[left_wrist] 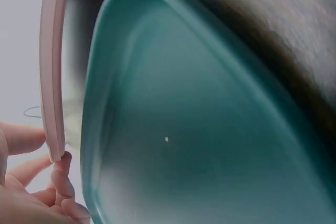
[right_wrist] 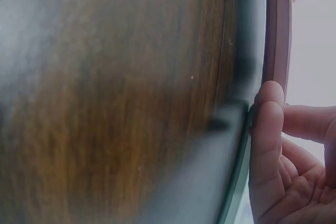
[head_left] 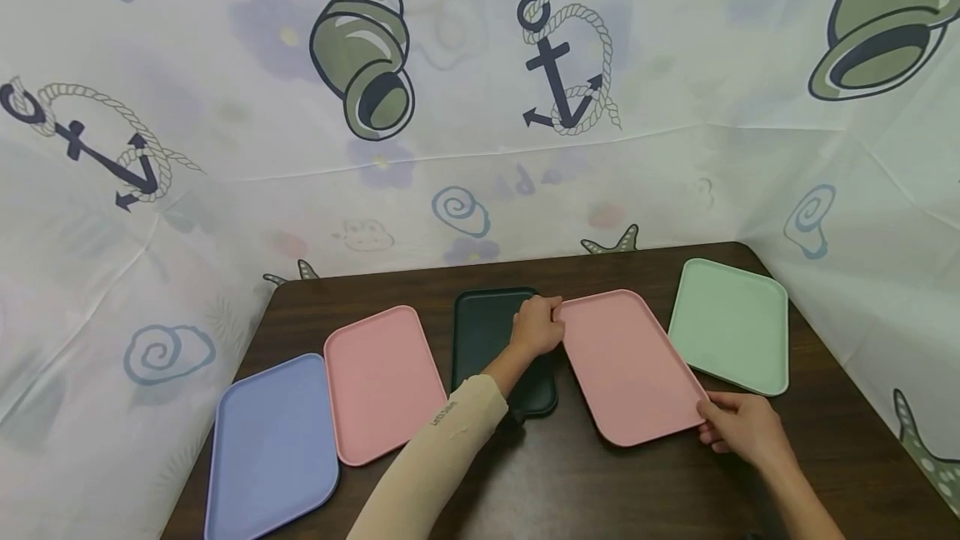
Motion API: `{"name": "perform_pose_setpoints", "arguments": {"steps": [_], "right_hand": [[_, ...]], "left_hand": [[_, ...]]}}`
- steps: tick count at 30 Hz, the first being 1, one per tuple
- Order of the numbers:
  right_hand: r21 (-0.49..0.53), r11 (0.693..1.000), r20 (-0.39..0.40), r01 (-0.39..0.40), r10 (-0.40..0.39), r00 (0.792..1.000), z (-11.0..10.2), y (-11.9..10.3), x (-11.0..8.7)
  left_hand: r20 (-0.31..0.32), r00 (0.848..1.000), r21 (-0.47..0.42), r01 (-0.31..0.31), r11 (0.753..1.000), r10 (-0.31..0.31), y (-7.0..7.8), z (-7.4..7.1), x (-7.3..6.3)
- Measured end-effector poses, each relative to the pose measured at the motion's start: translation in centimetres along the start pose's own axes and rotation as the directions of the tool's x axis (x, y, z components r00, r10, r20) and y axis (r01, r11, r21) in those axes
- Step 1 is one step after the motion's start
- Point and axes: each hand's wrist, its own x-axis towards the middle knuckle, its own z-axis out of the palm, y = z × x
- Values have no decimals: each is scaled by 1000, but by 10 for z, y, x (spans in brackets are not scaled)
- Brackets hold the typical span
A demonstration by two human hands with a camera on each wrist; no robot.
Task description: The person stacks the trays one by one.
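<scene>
A pink tray [head_left: 630, 369] is held between both hands, right of the table's middle. My left hand [head_left: 537, 325] pinches its far left corner, and the left wrist view shows thumb and fingers on either side of the pink rim [left_wrist: 54, 77]. At the near right corner my right hand [head_left: 742, 427] grips the same tray, thumb on top and fingers beneath. Beneath my left hand and forearm lies a dark green tray [head_left: 480, 327], partly hidden. In the right wrist view the pink edge [right_wrist: 278, 35] stands off the wooden surface.
A light green tray [head_left: 731, 323] lies at the far right, close to the held tray. On the left are a second pink tray [head_left: 382, 386] and a blue tray [head_left: 273, 448]. All rest on a dark wooden table [head_left: 540, 490], with patterned cloth [head_left: 480, 173] behind and at both sides.
</scene>
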Motion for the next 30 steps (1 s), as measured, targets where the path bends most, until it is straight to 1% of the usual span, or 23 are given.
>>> {"name": "perform_pose_setpoints", "arguments": {"steps": [3, 6, 9, 12, 15, 17, 19, 22, 24, 25, 27, 28, 30], "right_hand": [[14, 1000, 4, -7, 7, 1000, -1, -1, -1], [30, 999, 7, -12, 11, 1000, -3, -2, -1], [34, 999, 11, -7, 6, 1000, -4, -3, -2], [47, 999, 12, -9, 8, 1000, -4, -2, -3], [68, 998, 15, -8, 7, 1000, -3, -3, -4], [84, 996, 14, -12, 11, 1000, -2, -4, -4], [94, 996, 15, -6, 4, 1000, -2, -5, -4], [105, 994, 15, 12, -13, 1000, 0, -8, -4], [120, 993, 16, 20, -22, 1000, 1, -9, -5], [128, 992, 16, 18, -20, 1000, 2, -10, -6], [144, 989, 24, 17, -21, 1000, 4, -12, -7], [153, 988, 28, 15, -19, 999, 5, -13, -8], [171, 985, 36, 14, -20, 999, 8, -16, -8]], "left_hand": [[7, 1000, -75, 30, 997, -30, 1, -1, 0], [17, 998, -153, 66, 986, -64, 1, -1, 0], [23, 997, -214, 80, 974, -77, -1, -1, 1], [8, 997, -244, 82, 966, -83, -2, -2, 0], [-38, 994, -275, 92, 957, -107, -2, -4, -1], [-71, 986, -313, 122, 942, -151, -2, -6, -2], [-97, 972, -363, 166, 917, -214, -1, -7, -3], [-105, 945, -457, 230, 859, -309, -2, -10, -5], [-93, 931, -500, 263, 825, -354, -3, -13, -5], [-85, 927, -518, 273, 811, -366, -5, -15, -6], [-69, 923, -533, 286, 796, -378, -7, -18, -6], [-59, 925, -532, 288, 796, -374, -9, -21, -7], [-42, 933, -519, 285, 806, -357, -12, -27, -8]]}}
